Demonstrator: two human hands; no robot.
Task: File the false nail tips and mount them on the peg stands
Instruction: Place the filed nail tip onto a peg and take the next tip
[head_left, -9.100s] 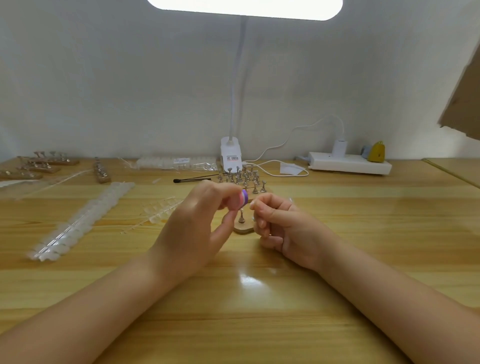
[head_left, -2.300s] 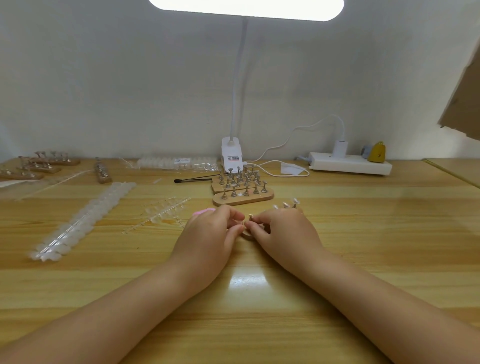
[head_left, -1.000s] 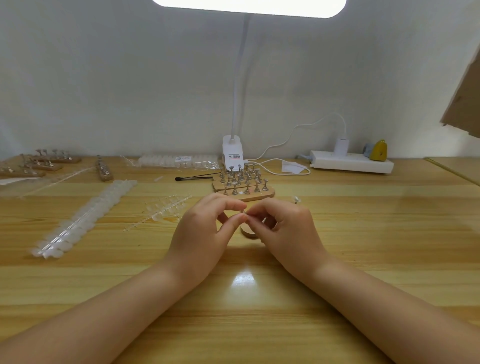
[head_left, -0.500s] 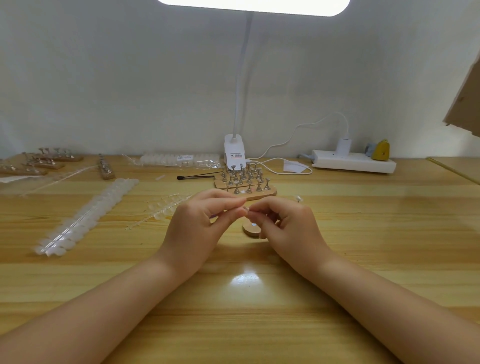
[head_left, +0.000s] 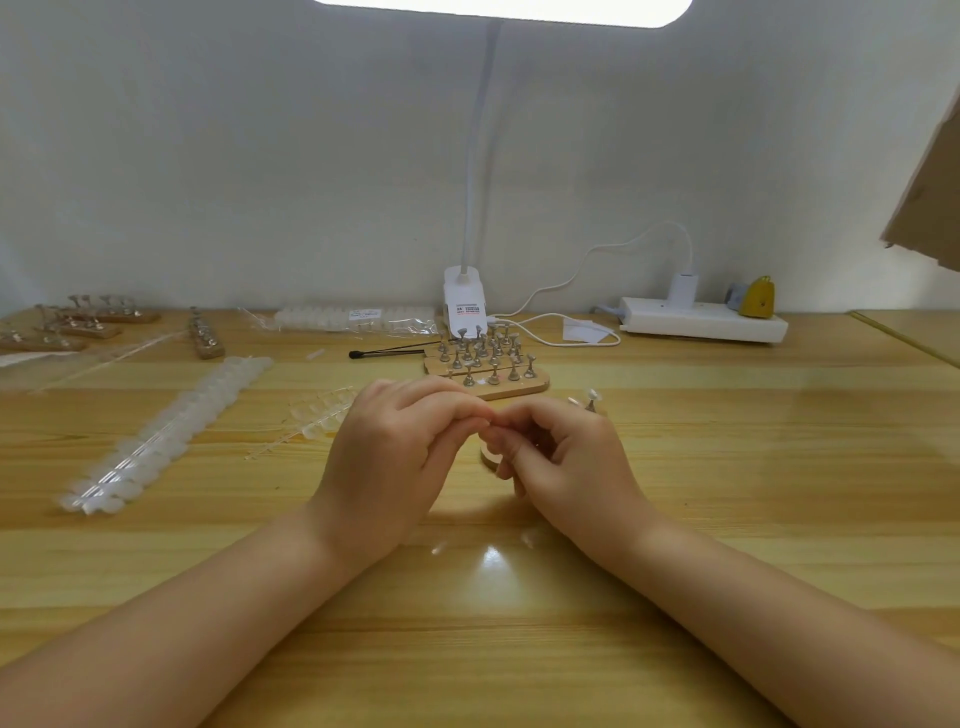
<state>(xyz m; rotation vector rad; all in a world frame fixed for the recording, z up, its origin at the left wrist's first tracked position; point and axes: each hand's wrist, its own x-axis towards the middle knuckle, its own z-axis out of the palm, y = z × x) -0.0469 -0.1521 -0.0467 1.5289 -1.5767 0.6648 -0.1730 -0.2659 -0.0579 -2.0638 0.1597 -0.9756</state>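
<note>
Between the fingertips of the left hand (head_left: 395, 457) and right hand (head_left: 566, 457), curled as if pinching, a nail tip is presumably held, though unseen. Directly beneath, nearer the right hand, the wooden peg stand (head_left: 491, 455) lies.

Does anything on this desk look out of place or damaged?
Nothing looks damaged or spilled. The peg stands sit upright in rows, and the nail tip strips lie flat. The left hand and right hand meet fingertip to fingertip; what they pinch is too small to tell.
</note>
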